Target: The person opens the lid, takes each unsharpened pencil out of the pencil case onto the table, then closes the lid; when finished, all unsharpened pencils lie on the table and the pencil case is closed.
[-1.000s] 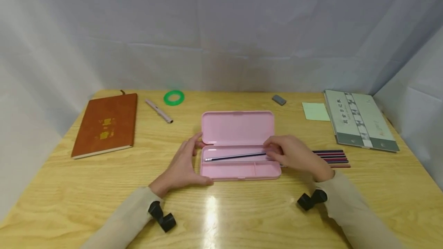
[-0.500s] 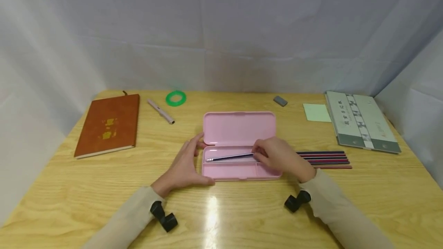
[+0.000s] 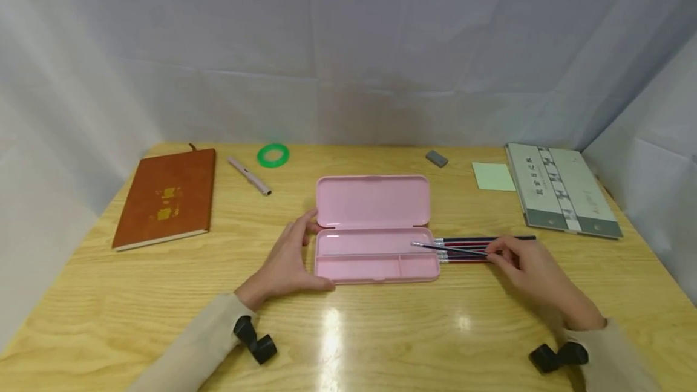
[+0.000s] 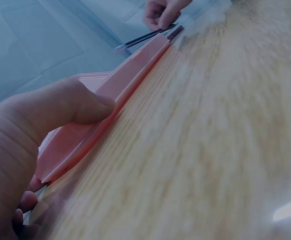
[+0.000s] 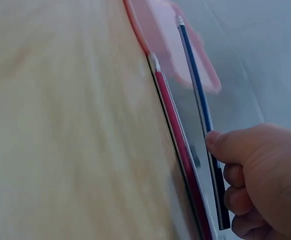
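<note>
A pink pencil case point(image 3: 348, 270) lies with its lid up in the middle of the table. My left hand point(image 3: 287, 259) holds its left end, thumb at the front corner and fingers at the back. In the left wrist view the thumb point(image 4: 93, 105) presses on the case's front rim. To the right, my right hand point(image 3: 530, 268) pinches a dark blue pencil point(image 5: 198, 90) between thumb and fingers. The pencil's eraser end hangs over the case's right edge. Under it several dark and red pencils point(image 3: 457, 239) lie side by side against the case.
A brown notebook point(image 3: 166, 198), a pale pen point(image 3: 249, 175) and a green tape ring point(image 3: 273, 155) lie on the left. Behind and right are a grey eraser point(image 3: 437, 158), green sticky notes point(image 3: 493, 176) and a grey-green notebook point(image 3: 563, 189). White cloth point(image 3: 359, 77) hangs behind the table.
My right hand first slid left along the pencil inside the case, then moved right with it, out over the other pencils. The left hand has stayed at the case.
</note>
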A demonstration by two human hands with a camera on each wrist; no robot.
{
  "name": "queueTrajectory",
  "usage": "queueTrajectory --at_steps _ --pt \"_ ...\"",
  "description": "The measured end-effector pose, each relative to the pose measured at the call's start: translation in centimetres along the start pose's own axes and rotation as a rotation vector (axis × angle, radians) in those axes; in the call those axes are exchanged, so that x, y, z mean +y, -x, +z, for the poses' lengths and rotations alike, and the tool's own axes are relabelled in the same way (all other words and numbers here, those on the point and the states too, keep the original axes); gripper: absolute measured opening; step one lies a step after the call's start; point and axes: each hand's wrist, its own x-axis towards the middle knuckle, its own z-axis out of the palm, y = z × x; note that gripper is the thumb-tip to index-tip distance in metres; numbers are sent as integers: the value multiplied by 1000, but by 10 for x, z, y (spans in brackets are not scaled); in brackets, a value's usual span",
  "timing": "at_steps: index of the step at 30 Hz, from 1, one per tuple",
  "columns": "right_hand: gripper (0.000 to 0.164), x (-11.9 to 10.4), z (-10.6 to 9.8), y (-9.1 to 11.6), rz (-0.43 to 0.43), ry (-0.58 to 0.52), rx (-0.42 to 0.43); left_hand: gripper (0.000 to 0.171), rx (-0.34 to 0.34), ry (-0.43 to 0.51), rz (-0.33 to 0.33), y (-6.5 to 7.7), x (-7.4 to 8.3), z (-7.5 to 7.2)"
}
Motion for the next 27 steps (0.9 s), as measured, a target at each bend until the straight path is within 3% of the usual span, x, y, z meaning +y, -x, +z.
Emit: queueTrajectory --at_steps 6,12,21,27 --pt "11 24 -19 37 62 17 27 128 3 2 5 0 0 -1" --pt "14 32 -23 53 73 3 10 128 11 -3 14 0 -1 -2" --pt "25 26 -9 37 41 34 28 128 11 1 18 1 -1 -1" --pt "20 11 5 15 27 -6 -3 127 10 -1 19 1 0 -1"
